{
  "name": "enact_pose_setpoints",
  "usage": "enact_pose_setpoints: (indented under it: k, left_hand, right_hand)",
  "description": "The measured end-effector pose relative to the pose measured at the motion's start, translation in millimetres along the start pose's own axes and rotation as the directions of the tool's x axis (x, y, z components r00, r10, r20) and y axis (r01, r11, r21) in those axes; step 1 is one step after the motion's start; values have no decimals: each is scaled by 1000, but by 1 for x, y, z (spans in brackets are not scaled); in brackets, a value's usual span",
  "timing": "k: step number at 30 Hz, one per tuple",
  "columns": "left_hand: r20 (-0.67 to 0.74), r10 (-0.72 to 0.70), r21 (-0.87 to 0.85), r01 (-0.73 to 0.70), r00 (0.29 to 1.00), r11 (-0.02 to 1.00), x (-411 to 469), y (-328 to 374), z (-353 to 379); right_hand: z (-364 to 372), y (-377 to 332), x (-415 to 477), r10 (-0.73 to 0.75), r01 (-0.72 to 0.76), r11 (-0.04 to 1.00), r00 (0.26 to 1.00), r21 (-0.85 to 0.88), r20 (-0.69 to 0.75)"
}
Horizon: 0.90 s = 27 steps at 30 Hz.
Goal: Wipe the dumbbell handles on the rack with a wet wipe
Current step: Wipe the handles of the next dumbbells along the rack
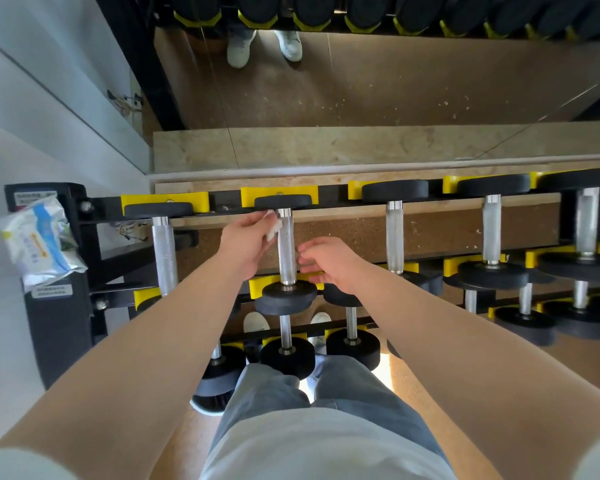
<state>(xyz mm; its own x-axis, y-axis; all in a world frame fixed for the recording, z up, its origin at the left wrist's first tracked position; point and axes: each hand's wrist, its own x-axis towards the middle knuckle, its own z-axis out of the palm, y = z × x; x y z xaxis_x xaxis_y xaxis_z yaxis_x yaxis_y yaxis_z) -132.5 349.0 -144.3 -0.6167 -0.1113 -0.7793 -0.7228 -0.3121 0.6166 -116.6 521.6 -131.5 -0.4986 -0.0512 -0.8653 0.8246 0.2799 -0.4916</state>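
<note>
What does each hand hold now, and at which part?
The left hand pinches the wet wipe round its middle, against the dumbbell handle. The right hand holds nothing.

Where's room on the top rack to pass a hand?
Open gap between the third knurled steel handle and the fourth handle from the left. Crowded at the second handle: left hand with white wet wipe and right hand flank it.

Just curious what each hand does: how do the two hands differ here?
The left hand pinches a wipe at the far end of the dumbbell handle; the right hand holds nothing. The left hand is left of the handle; the right hand is right of it, nearer, fingers loosely curled. Both are bare, by the same handle.
</note>
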Motion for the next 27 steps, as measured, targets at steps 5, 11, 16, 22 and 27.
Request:
enact_pose_setpoints:
  k: [5,11,16,22,27]
  left_hand:
    - [35,71,288,-78,997,955,-1,-3,-8]
    - [163,-112,816,-70,980,574,-26,-28,-18]
    - [-10,-39,425,39,999,904,-7,-19,-9]
    - [140,-93,414,28,986,910,-4,-11,-7]
    - [223,-110,916,-169,969,364,-24,-16,-12]
  right_hand:
    - [-5,-1,-2,-12,12,1000,1000,18,-4]
    - [4,4,2,43,-45,998,998,-46,-53]
    - [1,1,-5,18,-19,999,1000,-43,-20]
    - [1,6,-9,-29,29,995,1000,-93,-3]
    - [4,12,-7,-123,107,938,992,-331,-27]
